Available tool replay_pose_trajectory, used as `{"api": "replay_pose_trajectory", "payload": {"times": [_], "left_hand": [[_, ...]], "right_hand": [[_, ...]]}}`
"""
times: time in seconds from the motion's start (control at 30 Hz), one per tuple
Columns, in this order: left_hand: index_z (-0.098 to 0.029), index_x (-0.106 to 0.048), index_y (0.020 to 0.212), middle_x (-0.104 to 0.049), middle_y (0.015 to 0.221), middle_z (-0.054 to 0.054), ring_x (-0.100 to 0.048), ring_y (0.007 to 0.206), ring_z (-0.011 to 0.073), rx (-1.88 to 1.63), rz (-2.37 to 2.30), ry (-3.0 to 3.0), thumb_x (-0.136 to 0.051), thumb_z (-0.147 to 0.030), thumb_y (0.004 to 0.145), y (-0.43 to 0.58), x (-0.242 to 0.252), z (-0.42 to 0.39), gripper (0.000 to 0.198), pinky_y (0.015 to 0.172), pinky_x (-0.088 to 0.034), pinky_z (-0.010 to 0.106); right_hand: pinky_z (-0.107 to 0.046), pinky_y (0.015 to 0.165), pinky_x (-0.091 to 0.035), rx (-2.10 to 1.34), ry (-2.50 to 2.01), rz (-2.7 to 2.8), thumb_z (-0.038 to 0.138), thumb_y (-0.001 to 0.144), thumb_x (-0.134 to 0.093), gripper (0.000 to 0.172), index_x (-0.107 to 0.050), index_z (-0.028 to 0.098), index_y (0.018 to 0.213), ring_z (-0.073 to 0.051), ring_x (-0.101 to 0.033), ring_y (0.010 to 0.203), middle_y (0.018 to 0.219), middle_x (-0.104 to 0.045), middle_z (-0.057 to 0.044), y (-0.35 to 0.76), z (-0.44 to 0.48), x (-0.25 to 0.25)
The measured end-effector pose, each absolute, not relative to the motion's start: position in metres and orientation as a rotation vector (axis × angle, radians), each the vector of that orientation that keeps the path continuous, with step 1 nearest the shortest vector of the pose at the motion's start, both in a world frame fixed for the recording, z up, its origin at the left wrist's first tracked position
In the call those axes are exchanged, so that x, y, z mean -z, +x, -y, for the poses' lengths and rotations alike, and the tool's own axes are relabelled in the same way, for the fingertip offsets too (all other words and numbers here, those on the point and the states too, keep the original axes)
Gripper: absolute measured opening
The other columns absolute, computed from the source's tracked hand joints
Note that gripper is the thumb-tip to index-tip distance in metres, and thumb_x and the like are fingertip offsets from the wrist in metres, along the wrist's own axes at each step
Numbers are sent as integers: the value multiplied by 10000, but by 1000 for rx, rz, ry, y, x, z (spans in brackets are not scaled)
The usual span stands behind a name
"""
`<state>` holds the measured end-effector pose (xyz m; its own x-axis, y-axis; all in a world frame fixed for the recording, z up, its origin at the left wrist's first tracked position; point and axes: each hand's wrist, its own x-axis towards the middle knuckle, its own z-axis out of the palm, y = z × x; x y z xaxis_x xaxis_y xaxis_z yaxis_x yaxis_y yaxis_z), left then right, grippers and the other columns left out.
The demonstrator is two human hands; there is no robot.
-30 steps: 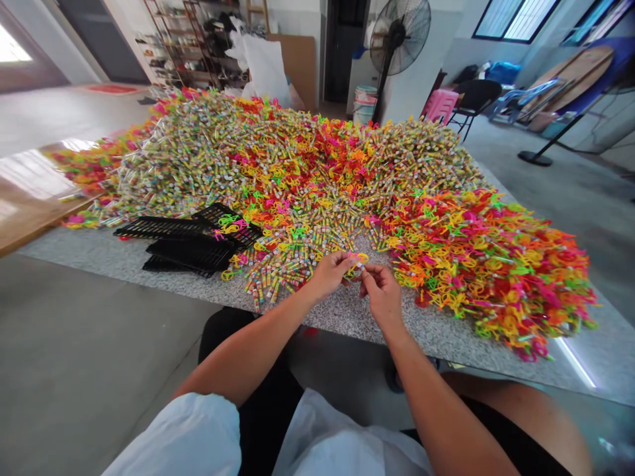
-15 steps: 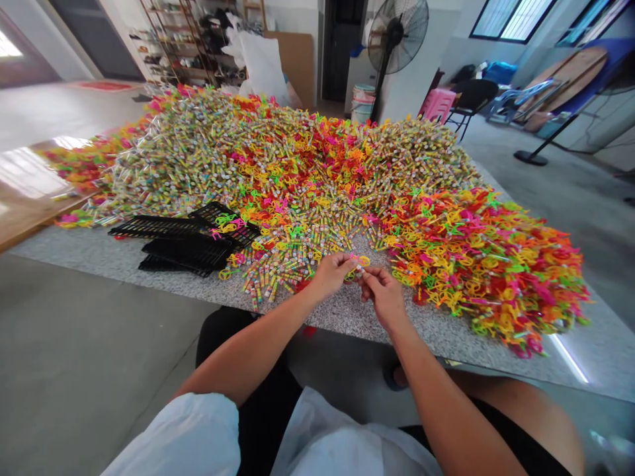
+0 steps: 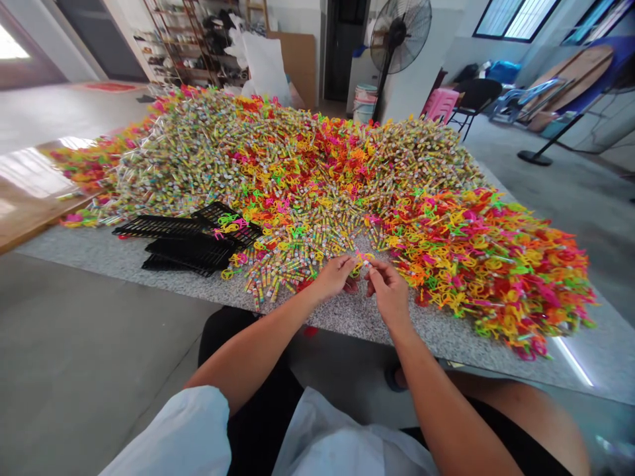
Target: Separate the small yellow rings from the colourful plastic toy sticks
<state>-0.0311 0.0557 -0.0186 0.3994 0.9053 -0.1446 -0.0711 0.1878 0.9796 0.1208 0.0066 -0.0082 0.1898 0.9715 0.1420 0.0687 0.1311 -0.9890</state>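
Over the near edge of the table my two hands are close together, a small gap between them. My right hand (image 3: 391, 291) pinches a small printed tube with a whitish end (image 3: 367, 264) between thumb and forefinger. My left hand (image 3: 335, 277) is closed in a pinch beside a yellow plastic loop piece (image 3: 356, 270); its fingertips partly cover that piece. Just beyond the hands lie many loose printed tubes (image 3: 317, 235). To the right spreads a heap of bright plastic loop pieces (image 3: 476, 258) in yellow, orange, red, pink and green.
Black slotted trays (image 3: 191, 251) are stacked at the left of the grey speckled table (image 3: 342, 317). A large mound of tubes (image 3: 183, 158) rises at the back. Beyond stand a fan (image 3: 397, 36), pink stools (image 3: 440, 104) and a white sack (image 3: 266, 66).
My hands have drawn slightly apart, the right moving a little to the right. The small tube's whitish end shows more clearly at the right fingertips. The heaps look the same.
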Motion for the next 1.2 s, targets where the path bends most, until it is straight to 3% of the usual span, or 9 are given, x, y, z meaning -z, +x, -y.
{"api": "replay_pose_trajectory", "payload": {"times": [0.53,0.93,1.2], "left_hand": [[-191,-596,955,-631,754,13,-572,523,108,-891,-932,1379,-514,-620,943,-32,14,-52,436,473,-473,220],[-195,-532,854,-513,609,-40,-464,479,91,-1034,-954,1313,-488,-541,973,-15,31,-43,369,461,-369,209],[-181,-585,938,-591,665,-11,-525,501,110,-935,-988,1383,-462,-517,985,-11,24,-44,360,503,-423,239]], "right_hand": [[-254,501,-451,-945,-1223,1123,482,917,-611,372,-666,185,1135,-107,-532,524,848,-680,-23,121,-1,16],[-264,482,-452,-1040,-1274,1181,480,879,-663,403,-719,179,1140,-119,-530,490,714,-661,7,131,4,21],[-284,490,-477,-1049,-1292,1305,510,872,-674,425,-720,179,1136,-138,-558,495,731,-689,-13,145,1,18]]}}
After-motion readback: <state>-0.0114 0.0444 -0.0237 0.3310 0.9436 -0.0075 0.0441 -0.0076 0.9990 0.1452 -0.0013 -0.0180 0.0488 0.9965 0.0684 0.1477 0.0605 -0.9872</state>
